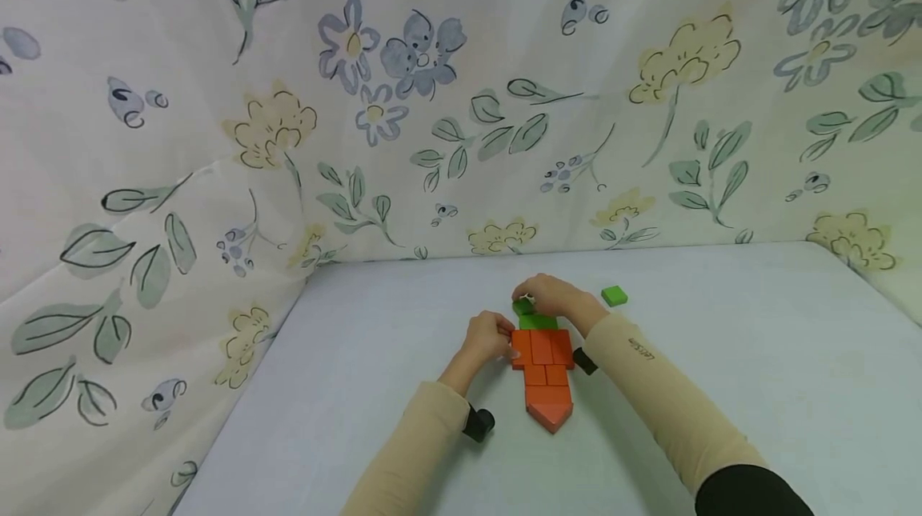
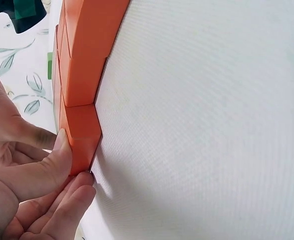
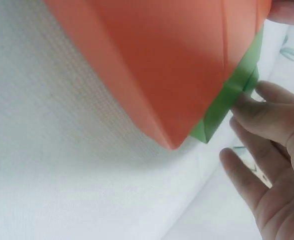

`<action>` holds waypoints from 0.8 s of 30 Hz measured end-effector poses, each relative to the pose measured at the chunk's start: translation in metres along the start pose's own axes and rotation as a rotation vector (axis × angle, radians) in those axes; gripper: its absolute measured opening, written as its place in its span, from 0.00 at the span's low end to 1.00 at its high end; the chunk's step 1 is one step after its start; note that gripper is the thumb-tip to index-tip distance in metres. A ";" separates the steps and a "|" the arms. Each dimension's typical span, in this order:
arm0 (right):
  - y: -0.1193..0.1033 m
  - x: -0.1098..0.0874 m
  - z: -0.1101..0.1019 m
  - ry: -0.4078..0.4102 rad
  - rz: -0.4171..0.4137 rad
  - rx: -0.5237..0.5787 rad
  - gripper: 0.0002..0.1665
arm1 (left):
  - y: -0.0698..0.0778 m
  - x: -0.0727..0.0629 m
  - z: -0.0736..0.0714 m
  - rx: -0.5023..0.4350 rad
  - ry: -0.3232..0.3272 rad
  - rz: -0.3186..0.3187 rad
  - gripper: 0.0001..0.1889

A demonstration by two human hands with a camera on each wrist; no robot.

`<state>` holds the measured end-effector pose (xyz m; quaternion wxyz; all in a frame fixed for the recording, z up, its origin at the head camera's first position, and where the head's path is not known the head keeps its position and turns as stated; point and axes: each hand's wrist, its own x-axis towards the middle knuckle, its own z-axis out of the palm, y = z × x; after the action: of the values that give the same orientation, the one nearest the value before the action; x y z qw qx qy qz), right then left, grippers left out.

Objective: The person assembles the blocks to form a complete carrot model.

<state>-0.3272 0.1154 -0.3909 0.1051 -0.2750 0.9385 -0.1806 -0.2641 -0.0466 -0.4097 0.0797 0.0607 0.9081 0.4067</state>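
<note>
Orange blocks (image 1: 542, 348) lie flat together on the white table, forming a wide band, a narrower stem and a pointed end toward the person. My left hand (image 1: 490, 336) is at the band's far left corner; its thumb and fingers pinch the corner orange block (image 2: 82, 142). Against the band's far edge sits a green block (image 1: 539, 322). Just beyond that, my right hand (image 1: 551, 296) holds a small green block (image 1: 523, 306) at the left between its fingertips. In the right wrist view, the right hand's fingers (image 3: 281, 110) partly cover the green pieces.
A loose green block (image 1: 615, 296) lies on the table to the right of the right hand. The white tabletop (image 1: 324, 420) extends around the blocks. Flower-patterned cloth (image 1: 432, 180) hangs behind the far edge and along the left side.
</note>
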 end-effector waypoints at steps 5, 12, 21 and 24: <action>0.016 -0.011 -0.016 0.034 -0.043 -0.064 0.19 | 0.000 -0.001 0.000 -0.003 0.004 -0.008 0.18; 0.051 -0.037 -0.036 0.096 0.224 -0.137 0.19 | 0.001 -0.003 -0.001 0.000 -0.002 -0.015 0.18; 0.078 -0.061 -0.035 0.089 0.438 -0.054 0.21 | 0.001 -0.003 -0.001 -0.002 -0.002 -0.017 0.19; 0.080 -0.065 -0.036 0.093 0.461 -0.020 0.19 | 0.001 -0.002 0.000 -0.001 -0.001 -0.012 0.19</action>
<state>-0.3221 0.2244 -0.3837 0.0973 -0.0456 0.9820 -0.1550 -0.2620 -0.0463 -0.4082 0.0827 0.0553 0.9082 0.4065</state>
